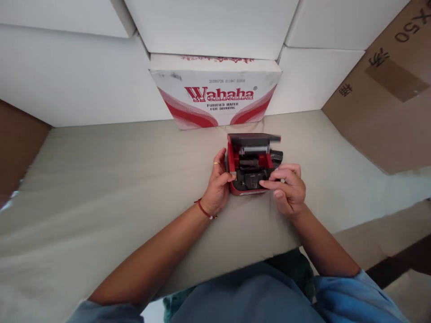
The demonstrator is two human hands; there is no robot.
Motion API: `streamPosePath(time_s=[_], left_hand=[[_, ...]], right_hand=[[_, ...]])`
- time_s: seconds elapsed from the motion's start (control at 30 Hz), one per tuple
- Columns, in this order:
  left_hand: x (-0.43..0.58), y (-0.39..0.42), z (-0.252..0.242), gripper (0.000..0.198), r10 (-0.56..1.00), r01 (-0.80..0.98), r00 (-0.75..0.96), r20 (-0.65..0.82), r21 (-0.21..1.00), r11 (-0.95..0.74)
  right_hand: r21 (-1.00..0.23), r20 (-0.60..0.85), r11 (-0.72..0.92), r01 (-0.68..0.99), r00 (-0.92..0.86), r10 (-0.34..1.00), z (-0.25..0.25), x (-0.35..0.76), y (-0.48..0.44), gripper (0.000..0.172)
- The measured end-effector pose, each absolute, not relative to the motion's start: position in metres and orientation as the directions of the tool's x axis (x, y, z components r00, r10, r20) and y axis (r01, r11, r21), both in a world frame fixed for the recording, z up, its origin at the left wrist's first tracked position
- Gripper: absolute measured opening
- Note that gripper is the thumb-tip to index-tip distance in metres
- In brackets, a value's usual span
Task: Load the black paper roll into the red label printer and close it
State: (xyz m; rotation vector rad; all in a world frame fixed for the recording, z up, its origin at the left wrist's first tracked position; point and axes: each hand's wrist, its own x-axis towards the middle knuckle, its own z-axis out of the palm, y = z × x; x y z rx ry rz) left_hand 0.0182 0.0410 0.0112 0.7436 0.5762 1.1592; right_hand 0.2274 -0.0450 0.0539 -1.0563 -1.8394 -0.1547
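Observation:
A small red and black box-like device (230, 154) sits on the cloth-covered table with its dark lid (252, 137) raised at the back. Inside it are a shiny grey cylinder (254, 150) and dark parts, including a black piece (252, 180) along the front. A black knob-like part (276, 156) sticks out on the right. My left hand (219, 186) grips the left side, its thumb over the edge. With its fingers apart, my right hand (288, 188) reaches in from the right, the index fingertip touching the black front piece. What the black parts are I cannot make out.
Behind the device stands a white and red Wahaha water carton (220, 96), against stacked white boxes (212, 27). A large brown cardboard box (390, 103) stands at the right, another brown surface (20, 148) at the far left. The table's front edge (249, 267) is close to my body.

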Motion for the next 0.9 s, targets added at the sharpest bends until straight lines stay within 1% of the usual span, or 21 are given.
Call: streamPosePath(time_s=[0.07,0.2,0.27,0.3,0.33,0.4,0.43,0.47,0.5,0.53,0.57,0.63,0.67,0.7,0.77,0.83,0.9], left_hand=[[0.019,0.041,0.009,0.079,0.945,-0.606,0.326,-0.003,0.767,0.211],[0.021,0.040,0.007,0.078,0.948,-0.621,0.311,0.065,0.769,0.151],[0.021,0.040,0.006,0.079,0.946,-0.616,0.313,0.080,0.775,0.139],[0.021,0.040,0.005,0.079,0.945,-0.613,0.316,0.081,0.778,0.138],[0.021,0.040,0.004,0.079,0.945,-0.610,0.318,0.082,0.780,0.138],[0.021,0.041,0.002,0.080,0.943,-0.608,0.321,0.087,0.782,0.135],[0.021,0.042,0.001,0.081,0.942,-0.607,0.324,0.092,0.784,0.132],[0.022,0.042,0.000,0.082,0.940,-0.604,0.327,0.095,0.786,0.131],[0.022,0.043,-0.001,0.083,0.939,-0.601,0.330,0.097,0.789,0.129],[0.022,0.044,-0.002,0.084,0.938,-0.596,0.332,0.098,0.793,0.128],[0.022,0.045,-0.004,0.085,0.938,-0.591,0.334,0.098,0.797,0.127],[0.023,0.046,-0.006,0.086,0.936,-0.581,0.337,0.101,0.804,0.123],[0.023,0.047,-0.008,0.086,0.935,-0.578,0.339,0.103,0.807,0.120],[0.023,0.048,-0.009,0.086,0.934,-0.575,0.341,0.107,0.810,0.117],[0.023,0.048,-0.011,0.086,0.934,-0.568,0.338,0.116,0.816,0.105],[0.023,0.049,-0.011,0.085,0.936,-0.565,0.331,0.120,0.820,0.094],[0.024,0.049,-0.011,0.085,0.937,-0.567,0.329,0.116,0.818,0.098]], right_hand=[[-0.298,0.791,0.607,0.736,-0.166,0.589,0.053,0.228,-0.045,0.040],[-0.254,0.778,0.606,0.754,-0.214,0.591,0.057,0.227,-0.046,0.034],[-0.277,0.763,0.641,0.716,-0.241,0.600,0.066,0.225,-0.046,0.033],[-0.307,0.747,0.637,0.707,-0.236,0.622,0.072,0.224,-0.045,0.033],[-0.349,0.718,0.608,0.713,-0.213,0.663,0.080,0.223,-0.043,0.034],[-0.440,0.623,0.480,0.759,-0.127,0.772,0.099,0.222,-0.035,0.033],[-0.464,0.555,0.398,0.791,-0.090,0.827,0.109,0.221,-0.029,0.031],[-0.460,0.471,0.316,0.830,-0.074,0.879,0.119,0.220,-0.021,0.030],[-0.421,0.368,0.241,0.874,-0.078,0.926,0.129,0.218,-0.012,0.029],[-0.349,0.248,0.176,0.920,-0.090,0.965,0.137,0.215,-0.001,0.030],[-0.250,0.117,0.129,0.960,-0.103,0.988,0.145,0.212,0.010,0.031],[-0.042,-0.126,0.100,0.994,-0.104,0.986,0.154,0.203,0.031,0.034],[0.039,-0.212,0.109,0.993,-0.098,0.972,0.156,0.198,0.041,0.034],[0.099,-0.273,0.127,0.987,-0.096,0.957,0.157,0.193,0.049,0.035],[0.167,-0.345,0.169,0.971,-0.103,0.933,0.155,0.186,0.063,0.035],[0.181,-0.381,0.202,0.963,-0.120,0.917,0.153,0.181,0.070,0.035],[0.168,-0.391,0.198,0.966,-0.119,0.913,0.153,0.179,0.071,0.036]])
